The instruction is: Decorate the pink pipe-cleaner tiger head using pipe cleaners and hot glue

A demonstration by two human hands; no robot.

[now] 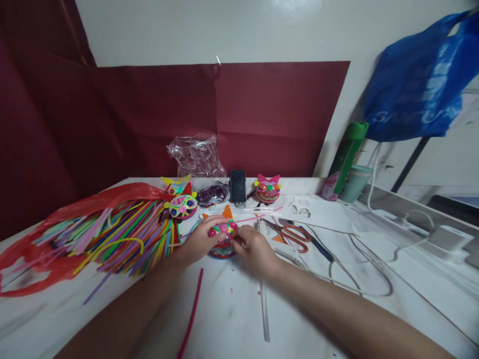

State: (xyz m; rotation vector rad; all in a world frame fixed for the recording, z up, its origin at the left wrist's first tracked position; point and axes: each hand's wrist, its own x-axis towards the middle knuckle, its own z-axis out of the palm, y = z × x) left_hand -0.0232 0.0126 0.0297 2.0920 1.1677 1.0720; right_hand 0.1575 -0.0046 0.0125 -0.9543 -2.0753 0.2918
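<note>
My left hand (202, 238) is closed around the left side of a small round craft animal face (223, 228). The face has orange ears, pink eyes and coiled coloured strips over its front. At its right edge the fingers of my right hand (256, 248) are pinched together, touching the piece near its lower part. Whether a small strip lies between those fingertips is hidden. A loose pink pipe cleaner (192, 314) lies on the table in front of my left hand. Below my right hand is a translucent glue stick (265, 314).
Pipe cleaners (112, 234) spill from a red plastic bag (142, 191) at left. Finished-looking animal faces stand behind, one with pink ears (268, 190), another with red ears (182, 206). Orange-handled scissors (295, 236), cords (374, 267), a phone (238, 186) and a green can (345, 162) are around.
</note>
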